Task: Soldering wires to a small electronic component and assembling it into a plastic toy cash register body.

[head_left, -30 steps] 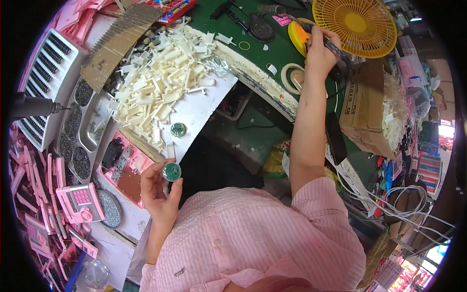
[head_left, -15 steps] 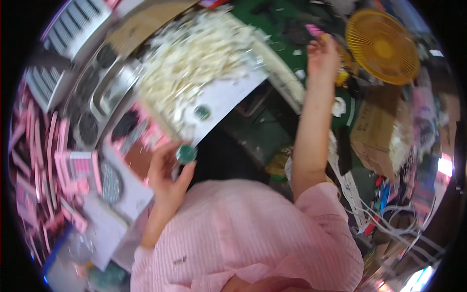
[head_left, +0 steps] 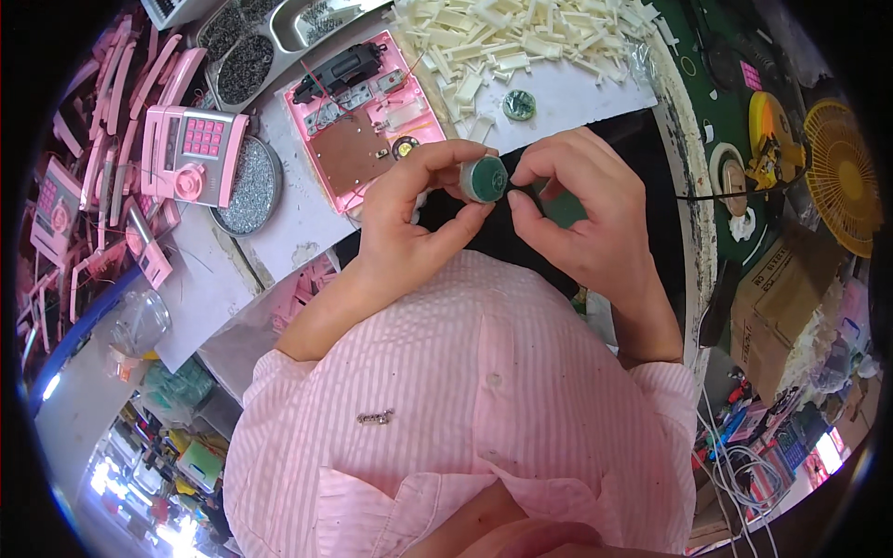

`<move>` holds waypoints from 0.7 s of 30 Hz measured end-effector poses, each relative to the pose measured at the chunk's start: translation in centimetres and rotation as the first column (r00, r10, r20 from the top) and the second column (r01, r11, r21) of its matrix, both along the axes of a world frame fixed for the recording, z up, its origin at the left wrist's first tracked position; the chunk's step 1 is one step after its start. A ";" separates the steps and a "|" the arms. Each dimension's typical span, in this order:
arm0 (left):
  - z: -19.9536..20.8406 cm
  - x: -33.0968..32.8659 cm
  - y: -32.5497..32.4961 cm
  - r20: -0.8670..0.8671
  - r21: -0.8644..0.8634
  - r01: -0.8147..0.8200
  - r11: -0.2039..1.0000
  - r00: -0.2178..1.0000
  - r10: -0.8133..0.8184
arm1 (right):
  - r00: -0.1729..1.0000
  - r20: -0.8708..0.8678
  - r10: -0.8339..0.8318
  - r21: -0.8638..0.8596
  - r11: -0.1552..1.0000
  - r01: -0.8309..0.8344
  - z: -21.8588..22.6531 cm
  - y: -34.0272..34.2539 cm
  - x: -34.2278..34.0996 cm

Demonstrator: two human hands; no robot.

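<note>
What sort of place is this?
Probably a small assembly or repair workshop: an open pink casing with components inside, a heap of cream plastic pieces, and a compartmented tray of small dark parts suggest it.

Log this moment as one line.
left grip: holds green-topped container | right grip: near container, contact unclear | nearby: second green-topped container, open pink casing, cream parts

A white worktop (head_left: pixel 600 91) carries cream parts (head_left: pixel 521 37) (heaped) beside an open pink casing (head_left: pixel 367 121).
</note>
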State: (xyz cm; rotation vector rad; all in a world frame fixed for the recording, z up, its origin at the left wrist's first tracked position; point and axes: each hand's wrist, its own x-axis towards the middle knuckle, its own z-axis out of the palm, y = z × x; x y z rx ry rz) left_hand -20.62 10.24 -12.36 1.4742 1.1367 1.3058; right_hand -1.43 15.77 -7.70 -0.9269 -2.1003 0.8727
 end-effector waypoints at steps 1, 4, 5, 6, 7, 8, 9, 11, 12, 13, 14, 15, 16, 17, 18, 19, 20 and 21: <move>0.0 -0.1 0.0 -0.038 0.019 -0.006 1.000 0.999 0.007 | 1.000 -0.002 -0.002 -0.023 1.000 0.002 -0.1 -0.1 -0.1; -0.3 -0.1 -0.1 -0.099 0.079 -0.014 0.997 0.995 0.022 | 1.000 0.006 -0.017 -0.103 0.995 0.018 -0.1 -0.3 -0.3; -0.3 -0.1 -0.1 -0.111 0.100 -0.016 0.995 0.994 0.027 | 1.000 0.015 -0.027 -0.138 0.990 0.028 0.1 -0.4 -0.4; -0.4 0.0 -0.1 -0.128 0.117 -0.014 0.993 0.991 0.029 | 0.999 0.024 -0.040 -0.172 0.984 0.044 0.2 -0.5 -0.4; -0.4 0.0 0.0 -0.146 0.134 -0.012 0.991 0.989 0.032 | 0.999 0.037 -0.037 -0.165 0.985 0.042 0.1 -0.5 -0.4; -0.3 0.0 0.0 -0.163 0.152 -0.011 0.988 0.986 0.036 | 0.998 0.051 -0.033 -0.158 0.987 0.041 0.0 -0.5 -0.3; -0.2 0.0 0.1 -0.209 0.181 -0.002 0.983 0.977 0.041 | 0.998 0.062 -0.028 -0.152 0.988 0.037 -0.1 -0.5 -0.3; 0.1 -0.1 0.3 -0.298 0.239 0.018 0.971 0.953 0.056 | 0.995 0.096 -0.020 -0.102 0.994 0.029 -0.3 -0.3 -0.2; 0.3 -0.1 0.4 -0.319 0.251 0.024 0.968 0.946 0.059 | 0.994 0.113 -0.016 -0.077 0.997 0.025 -0.4 -0.3 -0.2; 0.4 -0.1 0.4 -0.340 0.264 0.030 0.964 0.938 0.063 | 0.991 0.130 -0.021 -0.061 0.998 0.029 -0.4 -0.3 -0.2; 0.5 -0.1 0.4 -0.361 0.276 0.037 0.961 0.930 0.068 | 0.989 0.147 -0.026 -0.046 0.998 0.033 -0.5 -0.4 -0.3; 0.5 -0.1 0.5 -0.386 0.300 0.051 0.953 0.920 0.072 | 0.986 0.164 -0.032 -0.029 0.999 0.037 -0.5 -0.4 -0.3; 0.5 -0.1 0.7 -0.410 0.324 0.066 0.944 0.909 0.078 | 0.983 0.181 -0.034 -0.025 0.999 0.039 -0.4 -0.4 -0.3; 0.4 -0.1 0.8 -0.434 0.347 0.082 0.934 0.897 0.083 | 0.979 0.198 -0.037 -0.021 0.999 0.042 -0.3 -0.4 -0.3; 0.4 -0.1 0.8 -0.442 0.352 0.082 0.932 0.893 0.089 | 0.976 0.216 -0.037 -0.017 0.999 0.042 -0.3 -0.4 -0.3; 0.3 -0.1 0.8 -0.450 0.358 0.083 0.930 0.888 0.094 | 0.975 0.216 -0.046 -0.016 0.999 0.051 -0.4 -0.4 -0.3; 0.3 -0.1 0.8 -0.458 0.364 0.084 0.928 0.883 0.099 | 0.975 0.216 -0.057 -0.014 0.998 0.061 -0.5 -0.5 -0.4; 0.2 -0.1 0.8 -0.461 0.366 0.080 0.927 0.881 0.106 | 0.974 0.216 -0.064 -0.012 0.998 0.068 -0.6 -0.5 -0.5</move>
